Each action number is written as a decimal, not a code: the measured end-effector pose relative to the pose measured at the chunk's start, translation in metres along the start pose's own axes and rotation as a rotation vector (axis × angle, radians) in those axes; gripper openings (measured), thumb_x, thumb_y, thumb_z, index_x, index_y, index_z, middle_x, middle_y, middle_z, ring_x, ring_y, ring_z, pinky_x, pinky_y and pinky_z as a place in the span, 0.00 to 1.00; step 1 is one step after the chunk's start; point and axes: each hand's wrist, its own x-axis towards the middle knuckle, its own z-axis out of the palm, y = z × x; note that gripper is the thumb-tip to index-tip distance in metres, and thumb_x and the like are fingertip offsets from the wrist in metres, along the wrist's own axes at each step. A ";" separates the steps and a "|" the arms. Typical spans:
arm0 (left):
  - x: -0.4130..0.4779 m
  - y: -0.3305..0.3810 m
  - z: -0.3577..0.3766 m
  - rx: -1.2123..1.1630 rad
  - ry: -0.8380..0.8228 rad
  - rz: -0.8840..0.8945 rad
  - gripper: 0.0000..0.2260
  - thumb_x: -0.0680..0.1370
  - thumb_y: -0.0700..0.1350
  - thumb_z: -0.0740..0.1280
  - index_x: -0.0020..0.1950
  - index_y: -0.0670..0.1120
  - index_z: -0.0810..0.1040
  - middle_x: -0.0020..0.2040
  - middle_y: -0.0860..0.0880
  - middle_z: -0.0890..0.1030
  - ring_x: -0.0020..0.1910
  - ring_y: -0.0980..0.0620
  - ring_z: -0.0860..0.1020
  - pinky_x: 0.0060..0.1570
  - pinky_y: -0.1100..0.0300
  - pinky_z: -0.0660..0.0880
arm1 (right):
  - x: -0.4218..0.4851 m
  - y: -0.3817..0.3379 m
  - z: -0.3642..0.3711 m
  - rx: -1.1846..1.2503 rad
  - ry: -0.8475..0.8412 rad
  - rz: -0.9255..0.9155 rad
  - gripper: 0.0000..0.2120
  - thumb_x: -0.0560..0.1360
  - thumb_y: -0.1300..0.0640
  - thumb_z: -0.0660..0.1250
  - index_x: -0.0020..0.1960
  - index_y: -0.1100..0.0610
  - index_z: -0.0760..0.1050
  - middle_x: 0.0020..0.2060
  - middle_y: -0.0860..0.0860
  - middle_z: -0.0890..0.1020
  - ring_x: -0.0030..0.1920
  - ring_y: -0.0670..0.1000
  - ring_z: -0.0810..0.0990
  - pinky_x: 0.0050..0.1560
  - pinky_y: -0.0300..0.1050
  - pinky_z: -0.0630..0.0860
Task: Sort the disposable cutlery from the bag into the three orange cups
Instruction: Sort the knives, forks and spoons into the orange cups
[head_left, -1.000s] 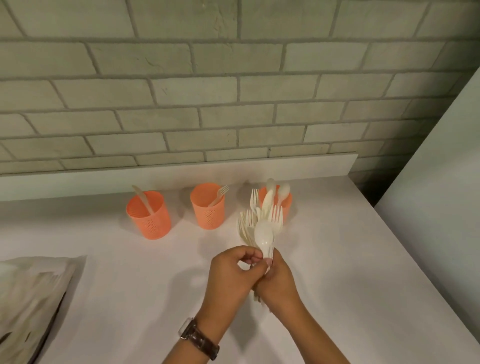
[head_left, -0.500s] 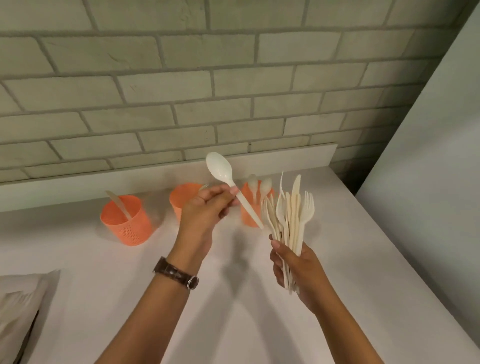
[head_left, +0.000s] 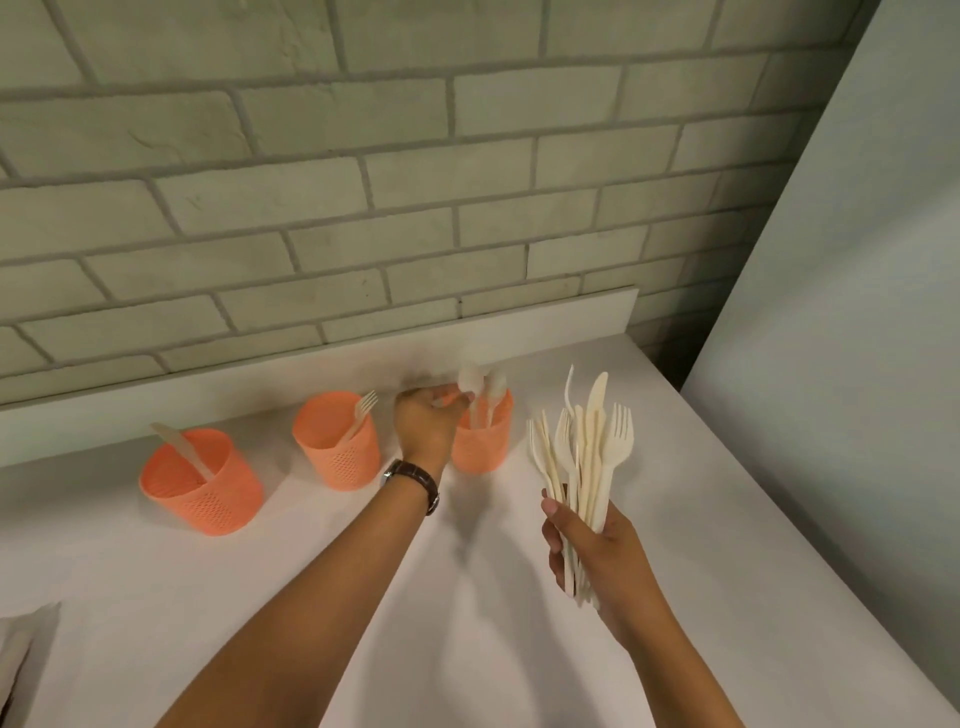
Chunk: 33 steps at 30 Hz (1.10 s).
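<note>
Three orange mesh cups stand in a row near the wall. The left cup (head_left: 208, 493) holds a knife (head_left: 182, 449), the middle cup (head_left: 337, 452) a fork (head_left: 363, 410), and the right cup (head_left: 483, 447) holds spoons (head_left: 496, 387). My left hand (head_left: 426, 421) is at the rim of the right cup, fingertips pinching a blurred white spoon (head_left: 470, 382) whose handle points down into that cup. To the right of the cups, my right hand (head_left: 597, 556) grips an upright bundle of cream forks and knives (head_left: 587, 447).
The white counter (head_left: 311, 597) ends at a brick wall behind the cups and at a pale panel (head_left: 857, 364) on the right. A corner of the bag (head_left: 15, 665) shows at the lower left edge.
My left hand pulled one spoon out of the bundle, lifted it, then carried it forward to the right cup. My right hand kept the bundle and drifted right.
</note>
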 end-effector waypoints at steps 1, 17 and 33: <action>-0.001 -0.004 -0.002 0.031 0.001 0.001 0.17 0.68 0.45 0.75 0.55 0.41 0.80 0.53 0.45 0.80 0.49 0.50 0.78 0.46 0.68 0.73 | 0.000 0.000 0.001 -0.009 0.000 -0.006 0.12 0.74 0.55 0.68 0.52 0.62 0.74 0.27 0.54 0.74 0.25 0.52 0.71 0.26 0.41 0.70; -0.135 -0.023 -0.129 -0.205 -0.147 -0.107 0.03 0.70 0.44 0.73 0.39 0.52 0.84 0.40 0.59 0.85 0.44 0.63 0.81 0.42 0.75 0.74 | -0.025 0.016 0.091 -0.176 -0.181 -0.030 0.07 0.73 0.57 0.71 0.48 0.58 0.77 0.29 0.56 0.81 0.24 0.52 0.75 0.23 0.41 0.71; -0.071 -0.005 -0.192 -0.288 0.222 0.022 0.04 0.73 0.45 0.71 0.37 0.50 0.81 0.26 0.58 0.78 0.27 0.64 0.72 0.36 0.72 0.70 | -0.021 0.015 0.110 -0.139 -0.268 0.040 0.09 0.74 0.57 0.69 0.51 0.60 0.74 0.32 0.57 0.82 0.21 0.56 0.73 0.23 0.43 0.71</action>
